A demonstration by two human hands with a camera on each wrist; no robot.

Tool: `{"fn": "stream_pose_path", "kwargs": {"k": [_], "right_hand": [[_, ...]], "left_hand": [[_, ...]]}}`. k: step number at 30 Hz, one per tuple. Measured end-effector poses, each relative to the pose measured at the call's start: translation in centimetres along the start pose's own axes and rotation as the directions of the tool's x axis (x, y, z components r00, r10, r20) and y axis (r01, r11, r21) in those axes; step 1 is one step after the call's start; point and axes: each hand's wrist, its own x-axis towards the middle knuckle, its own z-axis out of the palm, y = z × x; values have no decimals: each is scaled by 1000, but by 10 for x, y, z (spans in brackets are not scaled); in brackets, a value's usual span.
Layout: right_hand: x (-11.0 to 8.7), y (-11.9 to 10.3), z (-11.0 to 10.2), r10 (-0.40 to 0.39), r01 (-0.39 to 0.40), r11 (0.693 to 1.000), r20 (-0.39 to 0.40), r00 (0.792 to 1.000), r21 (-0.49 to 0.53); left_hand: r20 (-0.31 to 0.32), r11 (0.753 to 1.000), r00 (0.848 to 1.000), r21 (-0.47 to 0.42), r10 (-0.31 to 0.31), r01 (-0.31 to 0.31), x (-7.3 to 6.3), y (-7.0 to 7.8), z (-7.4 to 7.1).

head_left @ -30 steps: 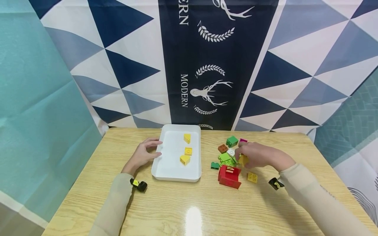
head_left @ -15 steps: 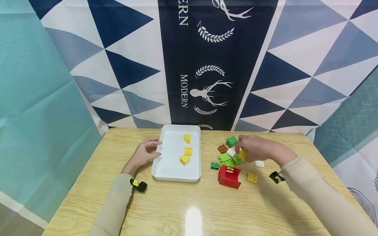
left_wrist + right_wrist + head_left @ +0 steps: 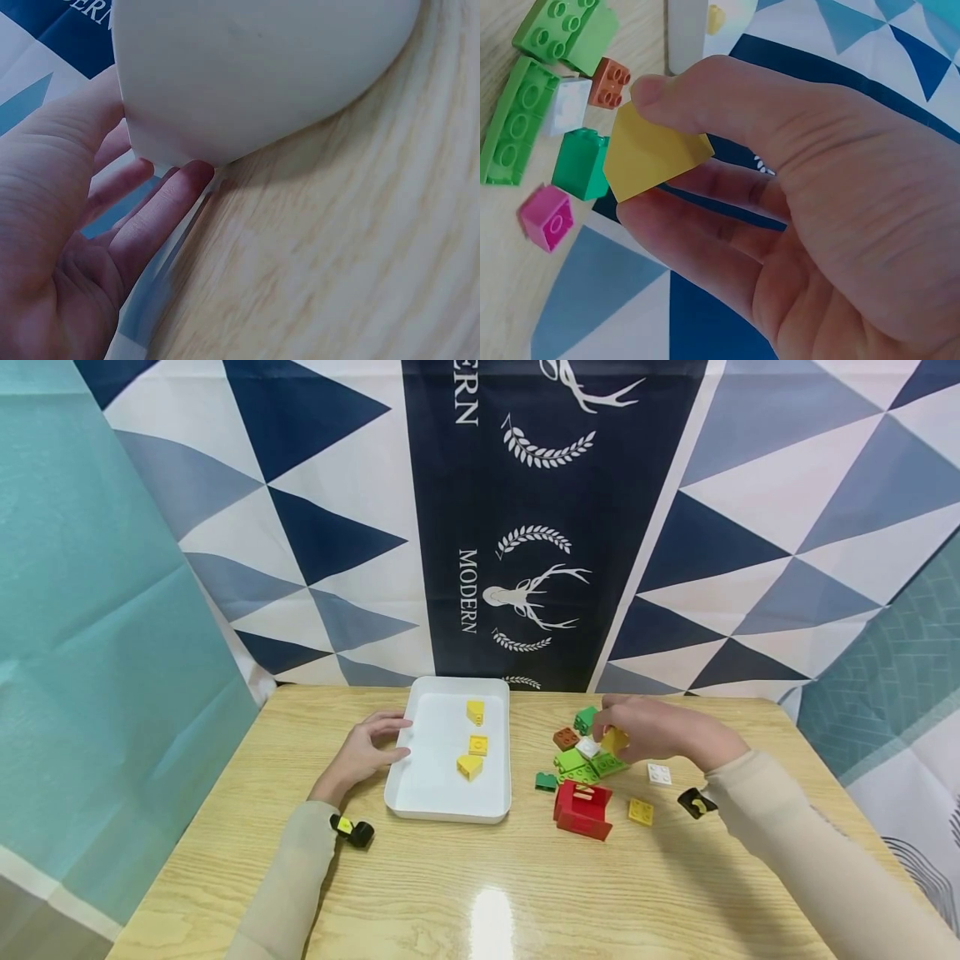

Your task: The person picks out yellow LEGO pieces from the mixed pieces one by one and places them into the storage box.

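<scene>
My right hand (image 3: 652,731) pinches a yellow wedge-shaped toy brick (image 3: 652,150) between thumb and fingers, above the loose bricks on the right side of the table. My left hand (image 3: 367,750) rests with its thumb and fingertips at the left wall of a white tray (image 3: 408,802); in the left wrist view the fingertips (image 3: 199,171) touch the tray's outer wall. Inside the tray lie a yellow wedge brick (image 3: 476,711), a small square yellow brick (image 3: 477,745) and another yellow wedge brick (image 3: 470,767).
Beneath and around my right hand are light green bricks (image 3: 517,124), a green brick (image 3: 581,163), a brown brick (image 3: 566,738), a white brick (image 3: 588,747) and a pink brick (image 3: 547,217). Nearer lie a red piece (image 3: 582,812), a yellow brick (image 3: 641,812) and a white plate brick (image 3: 659,774).
My right hand, holding the yellow wedge brick, has shifted slightly up and left in the head view, uncovering the white plate brick and more of the light green bricks. My left hand has stayed still.
</scene>
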Motion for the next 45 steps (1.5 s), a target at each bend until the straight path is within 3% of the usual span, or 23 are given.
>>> {"fn": "stream_pose_path", "kwargs": {"k": [11, 28, 45], "right_hand": [[15, 0, 12, -58, 60, 997, -33, 998, 40], [50, -16, 15, -33, 30, 994, 26, 999, 103], [86, -21, 12, -29, 24, 989, 31, 999, 143]], "left_hand": [[5, 1000, 1000, -2, -3, 3, 0, 0, 0], [14, 1000, 1000, -15, -10, 11, -1, -1, -1], [16, 1000, 999, 4, -28, 28, 0, -1, -1]]}}
